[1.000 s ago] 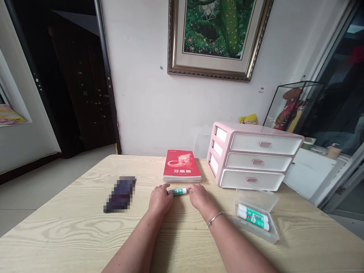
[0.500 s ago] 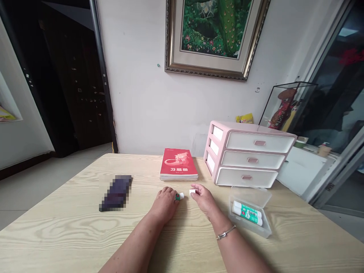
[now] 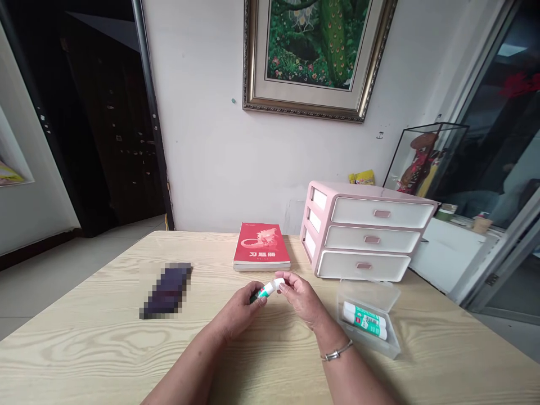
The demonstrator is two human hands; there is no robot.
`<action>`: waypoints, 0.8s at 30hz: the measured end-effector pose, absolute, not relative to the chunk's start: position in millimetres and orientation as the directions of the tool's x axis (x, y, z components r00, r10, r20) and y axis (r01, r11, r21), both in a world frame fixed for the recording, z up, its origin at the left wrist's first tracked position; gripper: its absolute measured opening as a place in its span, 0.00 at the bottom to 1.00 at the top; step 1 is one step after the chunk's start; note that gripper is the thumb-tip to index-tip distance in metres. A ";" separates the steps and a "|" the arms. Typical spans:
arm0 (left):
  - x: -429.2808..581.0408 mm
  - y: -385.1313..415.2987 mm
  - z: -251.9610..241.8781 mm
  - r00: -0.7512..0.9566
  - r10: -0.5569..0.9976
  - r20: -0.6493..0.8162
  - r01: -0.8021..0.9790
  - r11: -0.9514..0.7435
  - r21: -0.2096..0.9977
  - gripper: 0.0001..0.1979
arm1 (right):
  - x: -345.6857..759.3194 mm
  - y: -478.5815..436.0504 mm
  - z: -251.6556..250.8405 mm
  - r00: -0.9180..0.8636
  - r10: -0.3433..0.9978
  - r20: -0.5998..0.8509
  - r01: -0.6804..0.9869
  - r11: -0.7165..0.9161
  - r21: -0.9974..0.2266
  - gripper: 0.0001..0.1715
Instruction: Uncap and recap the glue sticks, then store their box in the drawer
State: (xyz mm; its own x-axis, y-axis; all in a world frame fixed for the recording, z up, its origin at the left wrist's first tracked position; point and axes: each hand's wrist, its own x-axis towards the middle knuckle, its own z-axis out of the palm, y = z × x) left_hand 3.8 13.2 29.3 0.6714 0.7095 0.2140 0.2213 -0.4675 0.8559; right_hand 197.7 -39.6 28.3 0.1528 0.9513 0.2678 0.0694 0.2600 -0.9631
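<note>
As a person works at a wooden table [image 3: 126, 360], the left hand [image 3: 243, 308] grips a glue stick [image 3: 265, 290], held at a slant just in front of the red book [image 3: 261, 244]. The right hand [image 3: 301, 298] pinches the white cap [image 3: 279, 284] at the stick's tip; whether the two touch cannot be told. Right of the book stand pink-and-white drawers [image 3: 371, 239], with two more sticks [image 3: 366, 320] in an open case [image 3: 390, 343] nearer the person. Left of it lies a dark, pixelated object [image 3: 166, 289].

1 head camera looks forward, down across the table [image 3: 105, 354].
</note>
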 end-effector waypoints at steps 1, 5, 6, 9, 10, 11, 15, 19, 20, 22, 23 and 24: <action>3.5 12.7 29.8 0.673 0.710 0.207 0.209 -0.451 0.868 0.13 | 198.3 -39.8 27.8 0.140 0.949 0.282 0.082 0.272 -0.959 0.25; 2.6 11.1 32.1 0.678 0.713 0.178 0.178 -0.394 0.902 0.14 | 201.2 -38.9 22.7 0.076 0.942 0.327 0.139 0.315 -0.939 0.24; 2.3 10.8 33.0 0.683 0.713 0.161 0.175 -0.373 0.911 0.15 | 201.7 -38.8 21.4 0.063 0.940 0.335 0.161 0.322 -0.933 0.24; 1.0 10.2 36.4 0.698 0.709 0.096 0.177 -0.302 0.937 0.16 | 202.0 -39.5 19.5 0.032 0.934 0.356 0.223 0.340 -0.914 0.23; 0.3 10.2 37.4 0.702 0.708 0.077 0.179 -0.280 0.943 0.16 | 201.8 -40.0 19.4 0.023 0.931 0.363 0.237 0.348 -0.907 0.23; -0.5 10.3 38.4 0.705 0.706 0.063 0.178 -0.263 0.948 0.15 | 201.6 -40.6 19.4 0.013 0.929 0.370 0.248 0.356 -0.901 0.23; -3.8 11.1 41.0 0.734 0.678 0.038 0.143 -0.208 0.968 0.14 | 200.7 -41.7 18.5 -0.023 0.921 0.388 0.274 0.379 -0.884 0.24; -5.8 10.2 44.0 0.755 0.656 0.002 0.130 -0.152 0.980 0.16 | 199.2 -40.6 15.7 -0.033 0.923 0.384 0.260 0.379 -0.888 0.24; -6.0 9.7 44.5 0.757 0.653 -0.010 0.131 -0.137 0.982 0.16 | 198.5 -40.4 15.3 -0.034 0.926 0.377 0.253 0.373 -0.893 0.24; -6.0 8.7 44.8 0.762 0.647 -0.020 0.122 -0.114 0.986 0.17 | 196.8 -40.4 15.3 -0.036 0.934 0.355 0.236 0.353 -0.905 0.25; -5.8 8.3 44.5 0.766 0.642 -0.018 0.112 -0.107 0.988 0.17 | 195.9 -40.4 15.5 -0.035 0.941 0.338 0.227 0.337 -0.914 0.25; -5.5 8.0 43.8 0.771 0.637 -0.013 0.102 -0.104 0.989 0.17 | 195.1 -40.5 15.8 -0.031 0.946 0.322 0.221 0.320 -0.921 0.26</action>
State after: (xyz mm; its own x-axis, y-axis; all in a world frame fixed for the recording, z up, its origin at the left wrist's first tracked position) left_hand -5.5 8.0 43.8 0.7707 0.6370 -0.0130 0.1023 -0.1036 0.9893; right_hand 195.1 -40.5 15.8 -0.0311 0.9464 0.3216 0.2213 0.3203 -0.9211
